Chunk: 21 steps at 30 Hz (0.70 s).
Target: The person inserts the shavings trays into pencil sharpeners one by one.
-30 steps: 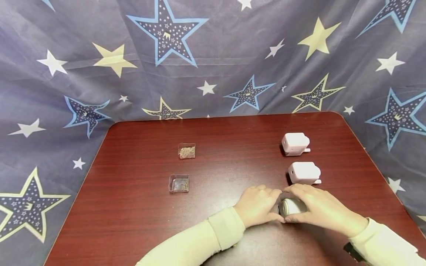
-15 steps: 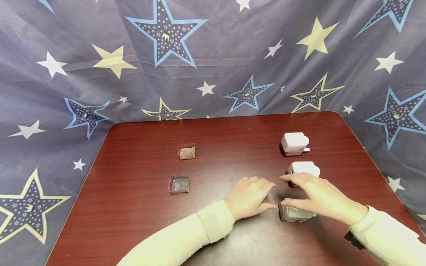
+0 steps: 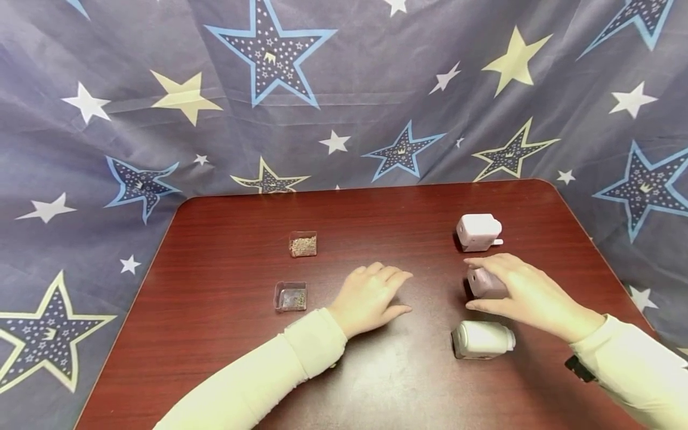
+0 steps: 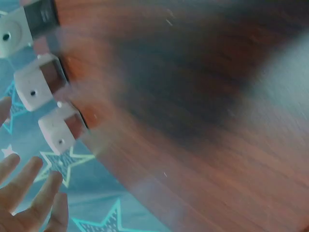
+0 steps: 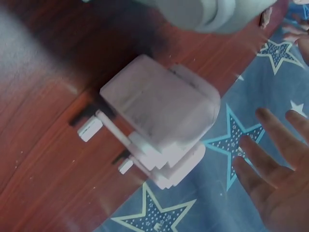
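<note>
My right hand (image 3: 529,292), thumb and fingers spread, is over the middle pencil sharpener (image 3: 482,283), a pinkish-white crank type partly hidden behind it. In the right wrist view that sharpener (image 5: 159,104) lies beside the palm, its crank handle (image 5: 90,128) to one side. A cream-white sharpener (image 3: 484,339) stands nearest the person, and a pinkish one (image 3: 478,232) farthest back. My left hand (image 3: 368,298) hangs over the table's middle with loose fingers, holding nothing. From the left wrist, the cream sharpener (image 4: 10,36) shows a dark see-through drawer; the middle one (image 4: 34,87) has a hollow slot.
Left of centre are two small clear drawers: the rear one (image 3: 303,245) holds a layer of pale shavings, the front one (image 3: 291,298) only a few. The red-brown table (image 3: 226,358) meets a star-patterned cloth (image 3: 344,89) at its back and sides.
Both hands have let go of the cream sharpener, which stays on the table. The left has drawn away left; the right has moved back to the middle sharpener.
</note>
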Each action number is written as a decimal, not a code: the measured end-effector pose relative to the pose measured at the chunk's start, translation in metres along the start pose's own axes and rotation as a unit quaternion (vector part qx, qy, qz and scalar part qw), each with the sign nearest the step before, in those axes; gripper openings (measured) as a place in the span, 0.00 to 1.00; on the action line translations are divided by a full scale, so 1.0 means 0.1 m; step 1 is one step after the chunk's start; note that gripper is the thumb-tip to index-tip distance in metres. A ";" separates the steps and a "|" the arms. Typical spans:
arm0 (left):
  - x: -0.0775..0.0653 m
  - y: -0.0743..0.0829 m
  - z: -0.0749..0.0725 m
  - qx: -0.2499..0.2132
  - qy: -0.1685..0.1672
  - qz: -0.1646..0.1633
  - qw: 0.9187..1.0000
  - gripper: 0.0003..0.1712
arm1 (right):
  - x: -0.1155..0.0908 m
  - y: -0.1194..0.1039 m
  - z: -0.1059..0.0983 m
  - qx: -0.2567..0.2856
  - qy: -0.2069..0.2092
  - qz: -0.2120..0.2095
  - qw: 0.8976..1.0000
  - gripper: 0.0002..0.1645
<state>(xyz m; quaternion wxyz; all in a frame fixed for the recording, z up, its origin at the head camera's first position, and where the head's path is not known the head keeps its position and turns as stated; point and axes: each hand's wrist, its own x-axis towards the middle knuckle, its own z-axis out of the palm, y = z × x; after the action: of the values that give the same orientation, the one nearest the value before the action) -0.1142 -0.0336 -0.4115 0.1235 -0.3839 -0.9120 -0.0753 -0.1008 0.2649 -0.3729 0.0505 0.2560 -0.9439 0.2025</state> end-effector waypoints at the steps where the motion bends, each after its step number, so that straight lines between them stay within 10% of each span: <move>1: -0.02 -0.03 0.00 0.000 0.005 -0.003 1.000 0.36 | 0.00 0.01 -0.01 0.002 -0.003 0.007 1.000 0.46; 21: -0.52 -0.58 0.00 -0.005 0.007 -0.113 0.994 0.40 | -0.07 0.26 -0.04 -0.007 -0.001 0.037 0.999 0.51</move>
<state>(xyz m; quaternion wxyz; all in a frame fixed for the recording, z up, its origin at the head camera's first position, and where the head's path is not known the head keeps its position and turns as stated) -0.1214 -0.1092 -0.4289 0.1185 -0.2784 -0.9482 -0.0965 -0.1076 0.2902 -0.3794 0.0436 0.2212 -0.9541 0.1973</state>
